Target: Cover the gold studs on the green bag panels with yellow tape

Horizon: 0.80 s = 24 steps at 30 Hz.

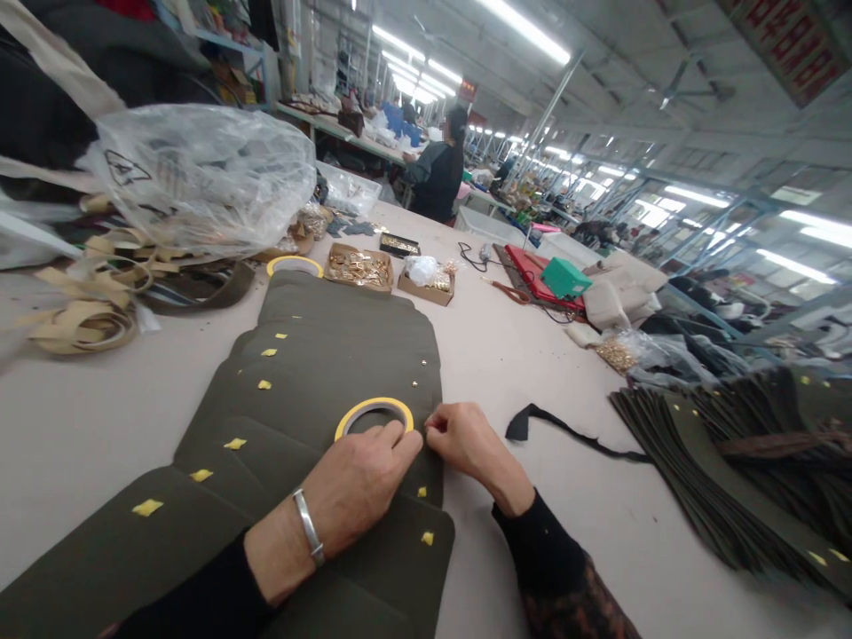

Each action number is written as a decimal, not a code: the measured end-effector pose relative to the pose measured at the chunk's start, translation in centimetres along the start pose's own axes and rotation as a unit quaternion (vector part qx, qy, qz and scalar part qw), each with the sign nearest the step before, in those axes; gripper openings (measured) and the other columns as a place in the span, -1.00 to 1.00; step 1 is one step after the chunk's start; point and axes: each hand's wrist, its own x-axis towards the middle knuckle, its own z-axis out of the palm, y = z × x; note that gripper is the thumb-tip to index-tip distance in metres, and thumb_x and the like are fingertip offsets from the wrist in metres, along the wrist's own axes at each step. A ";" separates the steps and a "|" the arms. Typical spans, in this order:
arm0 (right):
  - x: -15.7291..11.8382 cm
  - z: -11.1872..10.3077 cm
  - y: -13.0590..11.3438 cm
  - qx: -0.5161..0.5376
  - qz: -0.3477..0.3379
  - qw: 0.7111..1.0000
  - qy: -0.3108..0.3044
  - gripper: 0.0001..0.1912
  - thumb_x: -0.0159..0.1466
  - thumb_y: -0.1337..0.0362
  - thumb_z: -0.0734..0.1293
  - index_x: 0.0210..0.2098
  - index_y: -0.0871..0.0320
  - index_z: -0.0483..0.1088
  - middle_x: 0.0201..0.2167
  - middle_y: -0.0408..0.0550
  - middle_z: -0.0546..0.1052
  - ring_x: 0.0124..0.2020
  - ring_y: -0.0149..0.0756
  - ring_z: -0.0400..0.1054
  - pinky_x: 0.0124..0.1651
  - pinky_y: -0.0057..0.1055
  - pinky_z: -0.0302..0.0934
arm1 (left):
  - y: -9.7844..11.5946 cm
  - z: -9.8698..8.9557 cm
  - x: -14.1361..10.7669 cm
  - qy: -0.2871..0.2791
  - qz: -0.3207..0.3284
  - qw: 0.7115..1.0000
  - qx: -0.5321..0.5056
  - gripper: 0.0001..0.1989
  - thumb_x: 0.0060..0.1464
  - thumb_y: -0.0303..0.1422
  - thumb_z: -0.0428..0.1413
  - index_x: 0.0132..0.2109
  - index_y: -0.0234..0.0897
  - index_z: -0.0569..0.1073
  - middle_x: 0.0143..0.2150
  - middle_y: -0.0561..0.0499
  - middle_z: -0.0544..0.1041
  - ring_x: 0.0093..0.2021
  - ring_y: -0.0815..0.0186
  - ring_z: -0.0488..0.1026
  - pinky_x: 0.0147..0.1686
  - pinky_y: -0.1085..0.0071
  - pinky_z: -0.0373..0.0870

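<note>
- Left hand [363, 470]: fingers closed on yellow tape roll [376, 403], above dark green panels [333, 328].
- Right hand [466, 439]: fingertips pinched narrow; held item indeterminable.
- Open box [356, 285]: gold-coloured metal parts [359, 264].
- Adjacent box [422, 293]: gold-coloured pieces [441, 281], whitish bag [421, 268].

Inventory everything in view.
Panels: several, olive, centre
Tape rolls: two, yellow, at left hand; beyond panels
Tape bits: several, yellow, on panels
Parts boxes: two, brown, beyond panels
Plastic bag: one, clear, upper left
Coiled strips: several, tan, left
Loose strip: one, black, right
Panel bundle: one, olive, far right
Block: one, green, beyond panels
Table: one, pale, underneath
Person: one, dark-clothed, background
Left hand: one, black-sleeved, centre
Right hand: one, black-sleeved, panels' edge
</note>
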 end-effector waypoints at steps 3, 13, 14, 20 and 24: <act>-2.0 0.0 0.0 0.035 -0.037 0.997 -0.050 -0.77 0.07 0.49 0.25 -0.60 0.15 0.47 -0.64 -0.14 0.49 -0.60 -0.37 0.31 -0.53 -0.48 0.02 | -0.6 -0.3 -0.3 0.052 0.002 0.999 -0.014 -0.82 0.21 -0.52 -0.07 -0.18 -0.22 0.38 -0.35 0.03 0.44 -0.37 0.25 0.42 -0.42 0.38 0.38; -4.0 -0.5 -1.3 0.229 -0.151 0.949 0.156 -0.81 0.25 0.39 0.27 -0.19 0.14 0.49 -0.31 -0.06 0.57 -0.37 -0.35 0.41 -0.26 -0.44 0.31 | -1.2 0.5 -0.6 0.195 0.017 0.972 -0.132 -0.57 0.32 -0.37 -0.11 0.29 -0.26 0.11 0.09 -0.08 0.51 0.00 0.34 0.50 -0.05 0.46 0.45; -4.0 -0.4 -1.6 0.219 -0.178 0.945 0.164 -0.81 0.26 0.41 0.27 -0.18 0.14 0.48 -0.31 -0.05 0.56 -0.35 -0.34 0.41 -0.24 -0.43 0.32 | -1.1 0.5 -0.6 0.202 0.012 0.971 -0.125 -0.57 0.32 -0.36 -0.11 0.29 -0.27 0.10 0.08 -0.08 0.52 -0.01 0.33 0.51 -0.08 0.46 0.46; -4.0 0.3 -2.1 0.133 -0.254 0.941 0.181 -0.81 0.28 0.45 0.21 -0.23 0.12 0.43 -0.33 -0.02 0.54 -0.29 -0.29 0.42 -0.20 -0.38 0.33 | -0.5 0.4 -1.2 0.198 -0.012 0.976 -0.093 -0.64 0.32 -0.34 -0.11 0.21 -0.29 0.16 -0.12 -0.05 0.60 -0.24 0.28 0.57 -0.29 0.42 0.48; -4.2 0.7 -2.2 0.102 -0.271 0.933 0.214 -0.82 0.24 0.48 0.21 -0.30 0.12 0.39 -0.41 -0.04 0.53 -0.36 -0.30 0.41 -0.27 -0.39 0.32 | -0.1 0.0 -1.7 0.185 -0.005 0.979 -0.089 -0.74 0.32 -0.37 -0.12 0.10 -0.26 0.25 -0.19 -0.03 0.58 -0.28 0.28 0.55 -0.31 0.40 0.44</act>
